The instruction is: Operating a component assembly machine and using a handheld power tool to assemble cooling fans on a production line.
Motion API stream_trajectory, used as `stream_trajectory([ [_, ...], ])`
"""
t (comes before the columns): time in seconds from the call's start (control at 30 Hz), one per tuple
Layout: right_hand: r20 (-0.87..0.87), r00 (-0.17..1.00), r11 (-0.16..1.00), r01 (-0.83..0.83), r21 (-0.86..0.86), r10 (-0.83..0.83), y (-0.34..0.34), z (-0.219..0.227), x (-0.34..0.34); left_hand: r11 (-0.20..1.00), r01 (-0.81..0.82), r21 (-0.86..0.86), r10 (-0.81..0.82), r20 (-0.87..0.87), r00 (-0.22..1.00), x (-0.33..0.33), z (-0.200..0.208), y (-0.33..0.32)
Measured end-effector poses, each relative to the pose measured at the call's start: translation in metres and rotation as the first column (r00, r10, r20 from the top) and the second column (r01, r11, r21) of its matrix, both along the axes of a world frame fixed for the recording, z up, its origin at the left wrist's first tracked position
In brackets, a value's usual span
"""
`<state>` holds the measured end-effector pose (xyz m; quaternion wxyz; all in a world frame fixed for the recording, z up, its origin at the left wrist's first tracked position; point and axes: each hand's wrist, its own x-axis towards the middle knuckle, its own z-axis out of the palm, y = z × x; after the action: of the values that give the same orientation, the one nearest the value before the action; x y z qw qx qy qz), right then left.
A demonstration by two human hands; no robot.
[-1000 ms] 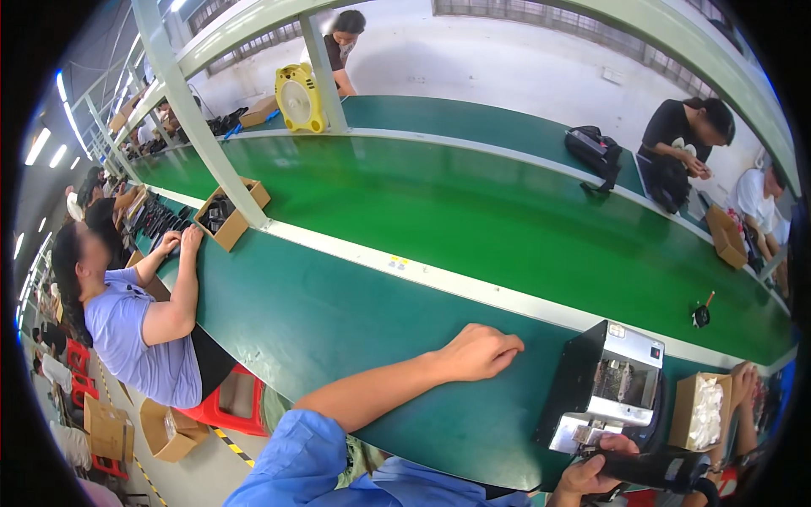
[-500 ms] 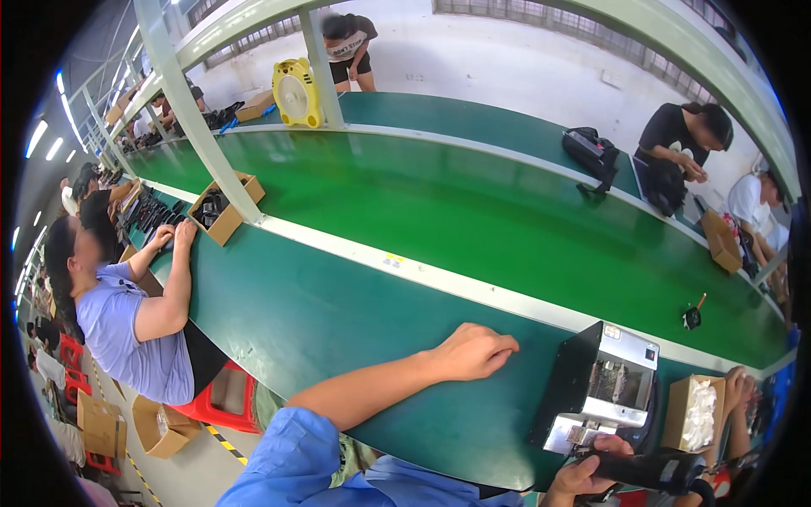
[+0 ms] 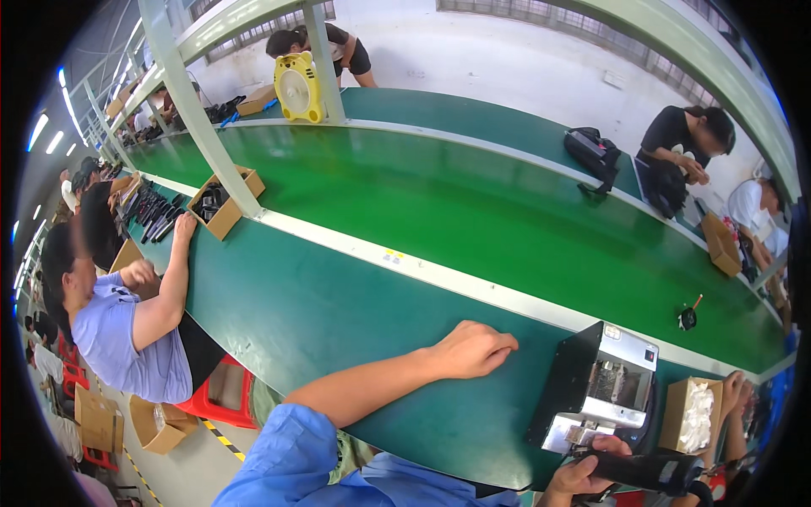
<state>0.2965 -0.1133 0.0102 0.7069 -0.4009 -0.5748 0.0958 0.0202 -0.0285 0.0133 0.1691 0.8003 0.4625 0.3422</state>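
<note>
My left hand (image 3: 475,349) rests on the green worktable (image 3: 338,296) with its fingers curled in, and nothing shows in it. At the lower right, my right hand (image 3: 583,475) is closed around one end of a black cylindrical device (image 3: 646,471), which points to the right. That hand is right at the front of a small black-and-silver machine (image 3: 621,380) with an opening in its face. The metal front part (image 3: 568,433) of the machine meets my fingertips. Where the device's end touches the machine is partly hidden by my fingers.
Right of the machine stands a cardboard box (image 3: 694,414) of white pieces, with another person's hands (image 3: 737,393) beside it. A small black part (image 3: 688,318) lies on the green belt (image 3: 473,211). A co-worker (image 3: 127,329) sits at left near an open box (image 3: 224,205).
My hands and the machine stay in place. The co-worker at left has drawn one hand back from the table. The small black part has shifted slightly left on the belt.
</note>
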Motion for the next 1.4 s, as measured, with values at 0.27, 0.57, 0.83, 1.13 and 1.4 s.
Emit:
stream_trajectory([
  [0.27,-0.026,0.999,0.999,-0.028,0.03,0.029,0.002,-0.004,0.001,1.0,0.0,0.007,0.0,0.01,1.0,-0.001,-0.001,0.001],
  [0.57,-0.008,1.0,1.0,-0.019,0.0,0.019,0.0,0.001,-0.002,1.0,-0.004,0.026,0.003,0.006,1.0,-0.001,0.002,-0.002],
  [0.83,0.081,0.997,0.999,-0.008,-0.037,0.011,-0.001,0.005,-0.001,0.996,-0.006,-0.087,0.004,-0.024,1.0,-0.003,0.005,-0.002],
  [1.13,0.023,1.0,1.0,-0.017,-0.003,0.017,0.0,0.0,0.001,0.997,0.007,-0.072,-0.006,0.003,1.0,-0.001,0.006,-0.002],
  [1.4,-0.025,1.0,1.0,0.008,0.011,-0.008,0.001,0.002,-0.003,0.998,0.002,-0.063,-0.002,-0.002,1.0,0.0,0.003,0.0],
])
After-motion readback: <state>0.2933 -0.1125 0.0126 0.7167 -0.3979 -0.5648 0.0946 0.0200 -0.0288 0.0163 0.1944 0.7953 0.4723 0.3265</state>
